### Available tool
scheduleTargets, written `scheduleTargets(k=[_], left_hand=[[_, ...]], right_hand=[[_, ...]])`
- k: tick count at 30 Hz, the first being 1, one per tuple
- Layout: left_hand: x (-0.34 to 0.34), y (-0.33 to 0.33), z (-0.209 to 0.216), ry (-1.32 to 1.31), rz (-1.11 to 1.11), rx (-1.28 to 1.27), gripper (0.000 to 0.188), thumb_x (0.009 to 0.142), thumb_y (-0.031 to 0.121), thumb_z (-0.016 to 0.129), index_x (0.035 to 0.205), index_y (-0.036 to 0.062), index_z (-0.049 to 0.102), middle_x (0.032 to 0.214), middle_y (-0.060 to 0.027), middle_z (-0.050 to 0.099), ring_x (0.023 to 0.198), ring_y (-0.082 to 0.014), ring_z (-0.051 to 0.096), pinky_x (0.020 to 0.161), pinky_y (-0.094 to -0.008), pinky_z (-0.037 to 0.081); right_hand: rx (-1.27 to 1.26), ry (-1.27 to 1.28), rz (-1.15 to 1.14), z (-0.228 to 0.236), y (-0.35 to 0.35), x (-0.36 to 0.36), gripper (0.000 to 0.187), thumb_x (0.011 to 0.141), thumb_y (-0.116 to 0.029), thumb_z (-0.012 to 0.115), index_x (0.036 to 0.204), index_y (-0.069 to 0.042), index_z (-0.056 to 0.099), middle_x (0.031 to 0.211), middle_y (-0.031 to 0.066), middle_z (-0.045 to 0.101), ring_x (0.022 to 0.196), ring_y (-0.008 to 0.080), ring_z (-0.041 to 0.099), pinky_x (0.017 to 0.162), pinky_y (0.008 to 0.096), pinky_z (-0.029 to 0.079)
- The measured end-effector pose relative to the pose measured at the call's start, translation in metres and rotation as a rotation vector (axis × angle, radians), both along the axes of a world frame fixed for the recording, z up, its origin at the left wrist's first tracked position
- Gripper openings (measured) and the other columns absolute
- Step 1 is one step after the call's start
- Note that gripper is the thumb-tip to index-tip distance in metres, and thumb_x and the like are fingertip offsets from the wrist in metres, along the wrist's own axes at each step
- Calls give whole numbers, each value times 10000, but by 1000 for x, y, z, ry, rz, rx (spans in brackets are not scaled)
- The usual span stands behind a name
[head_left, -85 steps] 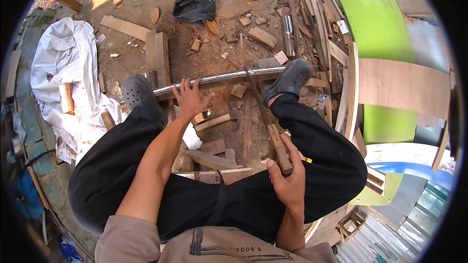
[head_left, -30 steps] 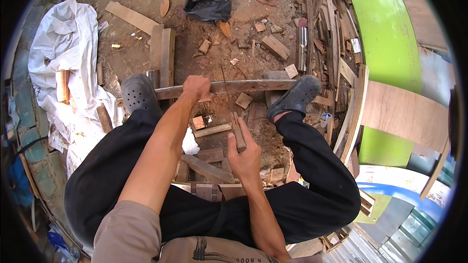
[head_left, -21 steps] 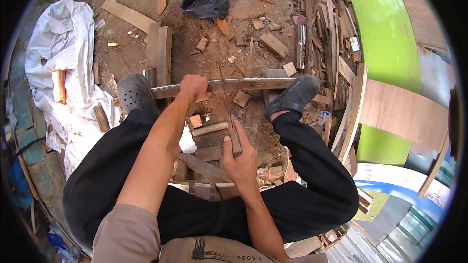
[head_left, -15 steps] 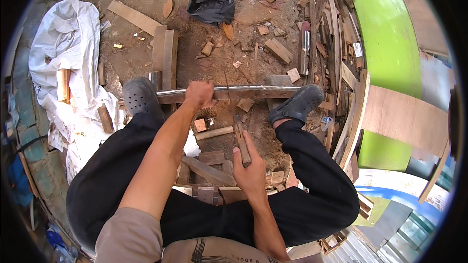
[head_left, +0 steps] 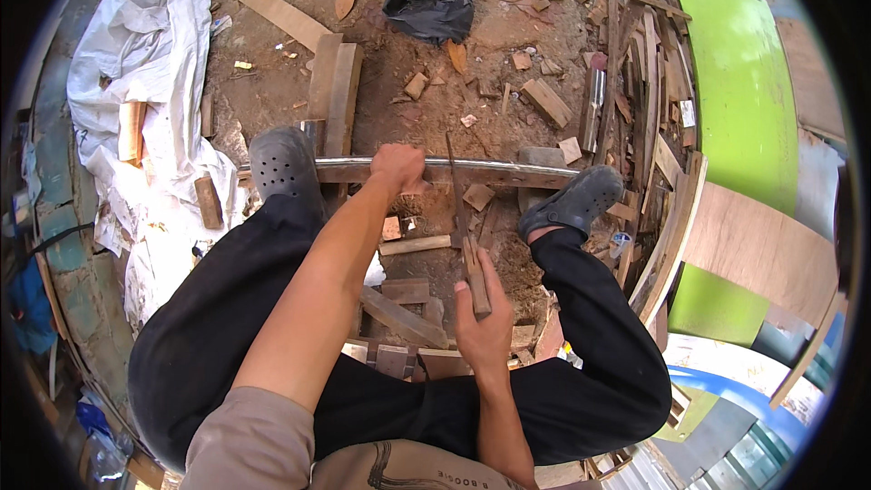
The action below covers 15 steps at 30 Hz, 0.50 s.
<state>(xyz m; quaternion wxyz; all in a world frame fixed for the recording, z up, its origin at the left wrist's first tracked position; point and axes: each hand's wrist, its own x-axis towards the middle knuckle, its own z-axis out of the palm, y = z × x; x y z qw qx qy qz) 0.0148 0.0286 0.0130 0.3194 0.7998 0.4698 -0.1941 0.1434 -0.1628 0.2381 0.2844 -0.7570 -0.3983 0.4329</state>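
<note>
My left hand (head_left: pixel 399 168) is wrapped around a long wooden bar (head_left: pixel 522 173) with a shiny, metal-like strip along its top edge. The bar lies crosswise between my feet, with grey clogs (head_left: pixel 287 168) against its ends. In my right hand (head_left: pixel 484 313) is a handsaw (head_left: pixel 475 277), held by its wooden handle with the thumb along one side. Its thin dark blade crosses the bar just right of my left hand, pointing away from me. How deep the blade sits in the bar, I cannot tell.
Wood offcuts (head_left: pixel 546 103) litter the dirt floor, with more boards below the bar. A black plastic bag (head_left: pixel 428 4) lies at the far side, a white sack (head_left: pixel 141 27) on the left. Long timber strips and a green panel (head_left: pixel 739 82) line the right.
The whole view has shifted, so the scene sits further right. Against the bar, the saw has come slightly toward me. My left hand keeps its hold.
</note>
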Motion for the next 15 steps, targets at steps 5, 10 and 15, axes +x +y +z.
scheduleTargets(k=[5, 10, 15], left_hand=[[6, -1, 8, -13, 9, 23, 569, 752, 495, 804, 1060, 22, 730, 1029, -188, 766, 1006, -369, 737, 884, -461, 593], [10, 1, 21, 23, -6, 12, 533, 768, 465, 790, 1052, 16, 741, 1032, -190, 769, 997, -365, 742, 883, -457, 600], [9, 5, 17, 29, -9, 45, 536, 785, 469, 768, 1061, 11, 737, 1019, -202, 766, 985, -372, 742, 874, -466, 603]], right_hand=[[-59, 14, -33, 60, -46, -6, 518, 990, -105, 612, 1467, 70, 512, 1334, 291, 659, 1241, 332, 665, 1040, 379, 490], [93, -39, 45, -24, 11, 8, 515, 979, -85, 615, 1461, 69, 518, 1317, 314, 658, 1259, 356, 654, 1035, 384, 502], [16, 20, -13, 37, -27, 3, 514, 970, -91, 622, 1455, 50, 528, 1290, 300, 673, 1228, 400, 662, 999, 401, 520]])
